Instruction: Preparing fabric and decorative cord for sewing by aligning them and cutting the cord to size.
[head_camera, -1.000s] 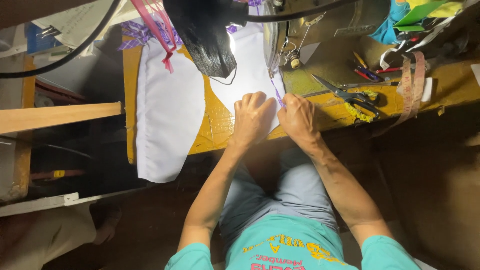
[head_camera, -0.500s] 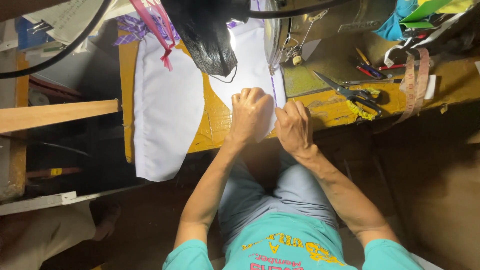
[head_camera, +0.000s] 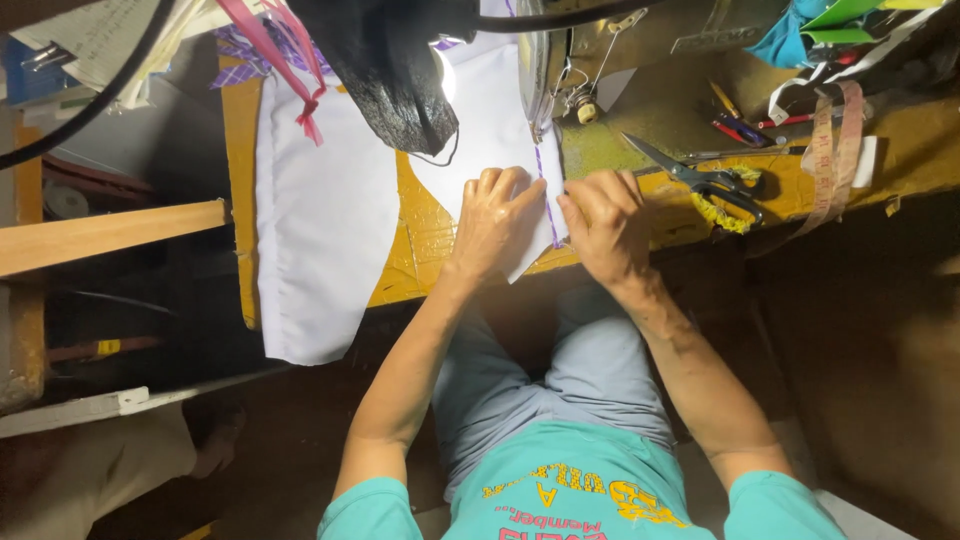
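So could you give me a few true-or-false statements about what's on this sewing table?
1. Both hands press on the white cloth. True: left hand and right hand lie flat on it.
2. The scissors are in the right hand. False: they lie on the table, right of that hand.
3. A purple strip runs between the hands. True.
4. The measuring tape lies left of the cloth. False: it is at the far right.

A dull grey metal nameplate (head_camera: 707, 40) sits on the sewing machine's body at the top; sheets of printed white paper (head_camera: 95, 35) hang top left.
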